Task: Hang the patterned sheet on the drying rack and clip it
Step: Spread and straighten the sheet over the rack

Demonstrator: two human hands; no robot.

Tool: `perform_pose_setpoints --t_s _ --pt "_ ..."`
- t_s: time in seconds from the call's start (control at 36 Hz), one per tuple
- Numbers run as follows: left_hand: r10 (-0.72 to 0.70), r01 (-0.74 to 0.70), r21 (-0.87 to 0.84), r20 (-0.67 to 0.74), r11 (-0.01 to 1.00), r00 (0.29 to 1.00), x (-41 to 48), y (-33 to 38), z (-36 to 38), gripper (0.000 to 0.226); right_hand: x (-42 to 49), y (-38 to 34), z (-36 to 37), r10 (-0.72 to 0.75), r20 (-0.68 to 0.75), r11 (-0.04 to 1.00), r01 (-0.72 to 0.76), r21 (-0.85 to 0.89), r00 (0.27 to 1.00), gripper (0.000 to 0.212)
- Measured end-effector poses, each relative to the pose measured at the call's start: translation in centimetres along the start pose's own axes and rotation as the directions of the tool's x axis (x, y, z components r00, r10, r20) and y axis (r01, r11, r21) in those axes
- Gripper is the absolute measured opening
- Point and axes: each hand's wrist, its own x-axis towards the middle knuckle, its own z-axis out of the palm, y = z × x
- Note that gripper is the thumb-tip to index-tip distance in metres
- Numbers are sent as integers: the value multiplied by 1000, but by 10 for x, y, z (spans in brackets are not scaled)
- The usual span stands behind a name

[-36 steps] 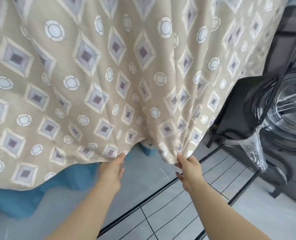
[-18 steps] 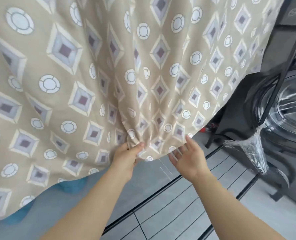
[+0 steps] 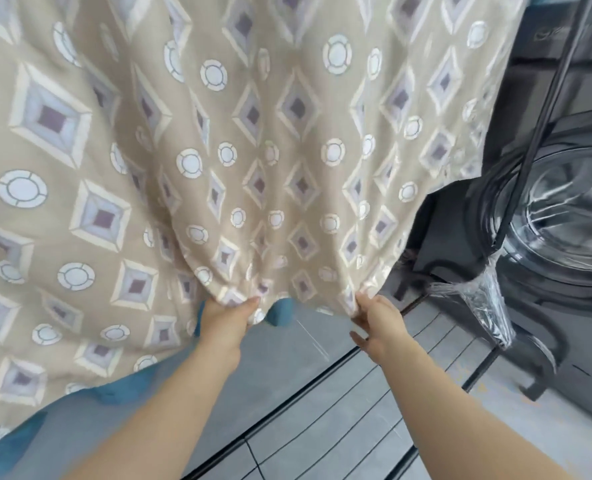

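The patterned sheet (image 3: 253, 140) is beige with purple diamonds and white circles, and it hangs in front of me, filling most of the view. My left hand (image 3: 227, 322) pinches its bottom hem near the centre. My right hand (image 3: 377, 322) grips the same hem a little further right, thumb and fingers closed on the fabric. The cloth between my hands sags in folds. Its blue underside (image 3: 280, 313) shows at the hem. The top of the sheet and whatever it hangs from are out of view. One black rack pole (image 3: 544, 116) slants down on the right.
A dark front-loading washing machine (image 3: 564, 209) stands at the right. Crumpled clear plastic wrap (image 3: 485, 299) clings to the pole's lower joint. A black rack foot (image 3: 537, 368) rests on the grey tiled floor (image 3: 322, 427).
My right hand, open beside the hem half a second ago, has closed on the sheet. Both hands have spread apart along the hem, and the sheet has swung closer.
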Motion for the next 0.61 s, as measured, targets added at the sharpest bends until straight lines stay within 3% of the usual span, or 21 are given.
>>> perform_pose_setpoints --t_s 0.14,0.42,0.61 --pt "98 -99 -4 -126 995 987 14 7 -5 34 2 9 13 22 6 999 -22 32 1000 16" --pt "22 -22 -40 -6 999 1000 34 -6 6 21 24 32 34 68 -27 996 -66 66 997 15" --pt "-16 17 -27 21 999 1000 45 -10 6 19 29 41 41 164 66 984 -168 65 984 10"
